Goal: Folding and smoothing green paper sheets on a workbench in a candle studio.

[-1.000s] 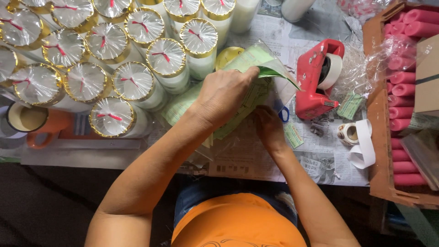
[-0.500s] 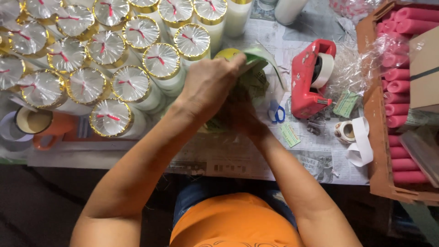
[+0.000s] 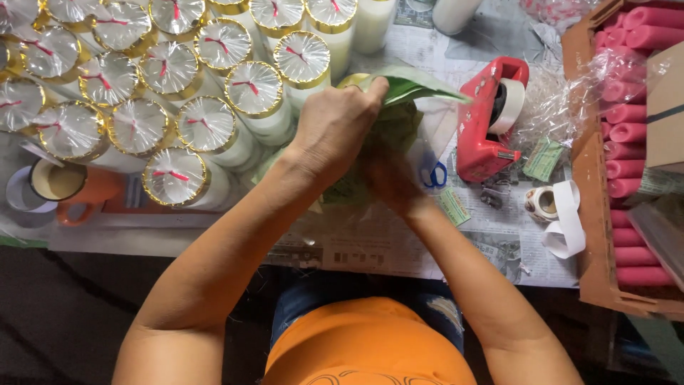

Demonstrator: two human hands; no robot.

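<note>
My left hand (image 3: 342, 132) is closed on the upper edge of a clear plastic bag of green printed labels (image 3: 413, 87) and holds it lifted above the newspaper-covered table (image 3: 385, 246). Beneath it my right hand (image 3: 388, 178) reaches in among the green sheets; its fingers are hidden by the left hand and the sheets. Just left of both hands stand several white candles wrapped in clear film with gold rims and red ties (image 3: 253, 89).
A red tape dispenser (image 3: 488, 121) stands right of the hands, blue scissor handles (image 3: 434, 175) beside it. A small tape roll with a white strip (image 3: 545, 207) and loose green labels (image 3: 545, 158) lie nearby. A cardboard box of pink candles (image 3: 630, 157) is far right; an orange mug (image 3: 64, 189) left.
My left hand has raised the bag of green labels off the table and bunched it. My right hand has slipped up under it, out of sight.
</note>
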